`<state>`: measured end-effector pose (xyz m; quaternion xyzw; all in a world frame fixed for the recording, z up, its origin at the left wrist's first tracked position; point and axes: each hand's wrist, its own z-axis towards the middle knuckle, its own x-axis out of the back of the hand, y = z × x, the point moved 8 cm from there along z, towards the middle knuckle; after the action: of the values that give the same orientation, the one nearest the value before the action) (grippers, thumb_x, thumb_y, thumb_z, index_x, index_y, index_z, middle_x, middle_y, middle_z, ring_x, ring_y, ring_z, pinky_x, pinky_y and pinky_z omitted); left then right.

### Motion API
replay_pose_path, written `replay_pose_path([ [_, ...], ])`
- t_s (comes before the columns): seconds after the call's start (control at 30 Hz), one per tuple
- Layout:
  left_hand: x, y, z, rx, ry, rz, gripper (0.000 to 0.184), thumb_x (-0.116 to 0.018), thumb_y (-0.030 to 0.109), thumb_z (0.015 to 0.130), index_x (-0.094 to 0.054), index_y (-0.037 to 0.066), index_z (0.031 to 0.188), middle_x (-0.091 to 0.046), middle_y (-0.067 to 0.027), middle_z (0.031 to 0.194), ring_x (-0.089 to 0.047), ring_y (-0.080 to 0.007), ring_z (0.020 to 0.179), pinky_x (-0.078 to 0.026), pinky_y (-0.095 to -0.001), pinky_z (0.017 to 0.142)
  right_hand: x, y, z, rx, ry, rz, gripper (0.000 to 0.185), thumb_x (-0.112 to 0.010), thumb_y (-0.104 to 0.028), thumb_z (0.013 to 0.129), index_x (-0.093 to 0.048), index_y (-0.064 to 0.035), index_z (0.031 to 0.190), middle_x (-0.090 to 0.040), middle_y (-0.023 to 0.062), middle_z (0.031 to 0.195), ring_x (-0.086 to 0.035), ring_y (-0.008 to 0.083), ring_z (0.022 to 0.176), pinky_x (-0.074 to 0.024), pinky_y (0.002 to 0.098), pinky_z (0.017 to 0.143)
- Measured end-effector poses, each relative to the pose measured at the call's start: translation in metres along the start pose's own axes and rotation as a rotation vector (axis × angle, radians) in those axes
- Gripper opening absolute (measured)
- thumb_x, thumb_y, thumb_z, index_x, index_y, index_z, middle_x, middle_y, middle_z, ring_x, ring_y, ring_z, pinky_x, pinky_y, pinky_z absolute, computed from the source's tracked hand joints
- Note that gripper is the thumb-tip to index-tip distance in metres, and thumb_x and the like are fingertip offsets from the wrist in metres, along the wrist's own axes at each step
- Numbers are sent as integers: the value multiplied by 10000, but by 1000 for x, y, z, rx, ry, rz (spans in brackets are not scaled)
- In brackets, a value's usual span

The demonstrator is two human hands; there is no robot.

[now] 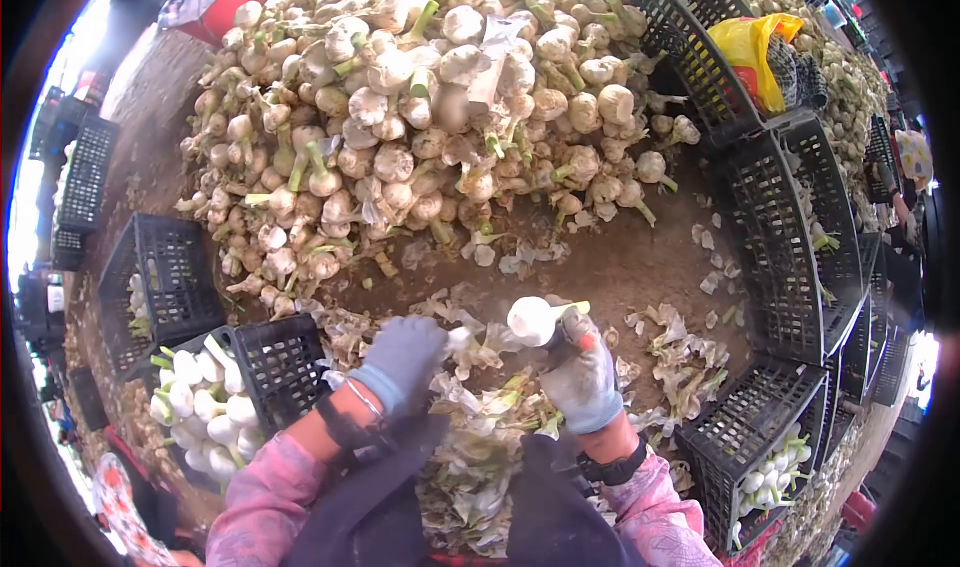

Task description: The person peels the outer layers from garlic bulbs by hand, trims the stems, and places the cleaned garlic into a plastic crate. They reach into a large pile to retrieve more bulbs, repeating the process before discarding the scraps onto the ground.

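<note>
A peeled white garlic bulb (530,320) with a short green stem is in my right hand (582,379). The fingers of this grey-white glove are closed round its stem end, and a small orange patch shows at them. To the left, my left hand (404,360) is in a grey-blue glove, apart from the bulb and above the peelings. Motion blurs its fingers, and a small white blurred bit lies just beside them. Loose garlic skins (480,457) cover the ground between my knees. Ahead lies a large heap of unpeeled garlic (395,162).
At my left, a black crate (278,362) stands beside cleaned white garlic (205,407). Another crate (180,277) is behind it. On the right are several black crates (755,412), one with white bulbs (775,477). A yellow bag (750,52) and a red bucket (228,9) stand farther off.
</note>
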<state>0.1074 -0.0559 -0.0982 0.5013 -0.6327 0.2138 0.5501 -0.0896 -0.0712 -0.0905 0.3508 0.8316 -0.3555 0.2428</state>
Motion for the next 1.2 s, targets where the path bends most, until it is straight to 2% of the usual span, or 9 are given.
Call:
replay_pose_path([
  [0.2, -14, -44, -7, 177, -166, 128, 149, -649, 211, 799, -670, 140, 929, -608, -76, 964, -597, -271, 965, -465, -411, 798, 27, -36, -27, -25, -207, 470, 215, -585, -240, 947, -631, -122, 1121, -676, 23, 1022, -632, 133, 846, -519, 275, 669],
  [0.33, -7, -34, -8, 148, -106, 30, 219, -656, 318, 816, -671, 128, 924, -605, -87, 955, -588, -290, 959, -460, -431, 813, 22, -151, -97, 320, -1071, 520, 215, -580, -258, 917, -656, -116, 1059, -674, -21, 945, -574, 124, 784, -498, 285, 682],
  [0.43, 11, -16, 3, 122, 12, -65, 223, -710, 328, 784, -630, 124, 825, -587, -83, 969, -580, -296, 934, -469, -423, 794, 57, -170, -18, 298, -634, 137, 280, -579, -249, 945, -653, -72, 1149, -679, 10, 987, -605, 122, 851, -512, 300, 760],
  [0.47, 16, -10, 6, 115, 69, -74, 227, -714, 320, 779, -625, 120, 840, -590, -89, 986, -580, -298, 948, -470, -423, 804, 73, -180, 8, 534, 7, -340, 331, -618, -205, 934, -634, -30, 1214, -689, 62, 1028, -629, 137, 921, -504, 301, 828],
  [0.6, 21, 2, 13, 121, 137, -216, 390, -714, 255, 774, -597, 108, 1115, -590, -129, 1161, -565, -333, 1090, -463, -446, 913, 90, -203, 140, 888, 735, -1995, 437, -717, -234, 847, -642, -153, 1270, -640, 82, 1258, -546, 244, 1205, -423, 369, 1016],
  [0.7, 11, 7, 16, 143, 72, -372, 558, -694, 240, 804, -536, 128, 1328, -565, -151, 1270, -541, -361, 1175, -453, -444, 985, 79, -188, 164, 750, 960, -2181, 401, -738, -238, 797, -683, -139, 1182, -668, 66, 1183, -509, 236, 1251, -394, 414, 1046],
  [0.97, 2, 18, 37, 216, -23, -1153, 810, -727, 379, 850, -344, 44, 1480, -456, -158, 1418, -539, -255, 1229, -440, -380, 1033, 47, -108, 91, 848, 128, -1693, 248, -745, -85, 742, -736, -125, 987, -712, 100, 922, -676, 302, 868, -540, 388, 783],
  [1.07, 18, 26, 49, 44, 262, -840, 866, -760, 351, 832, -306, 24, 1493, -428, -145, 1429, -489, -235, 1275, -395, -351, 1081, -17, -47, 43, 904, -432, -1710, 334, -749, -92, 697, -716, -161, 1023, -714, 48, 914, -664, 287, 863, -520, 391, 767],
  [1.2, 12, 27, 41, 266, 67, -1527, 751, -817, 72, 775, -404, 41, 1401, -447, -108, 1420, -485, -173, 1266, -408, -316, 1065, -55, -44, 10, 1007, -343, -1376, 441, -713, -122, 784, -633, -126, 1217, -668, 67, 1061, -635, 231, 973, -506, 366, 885],
])
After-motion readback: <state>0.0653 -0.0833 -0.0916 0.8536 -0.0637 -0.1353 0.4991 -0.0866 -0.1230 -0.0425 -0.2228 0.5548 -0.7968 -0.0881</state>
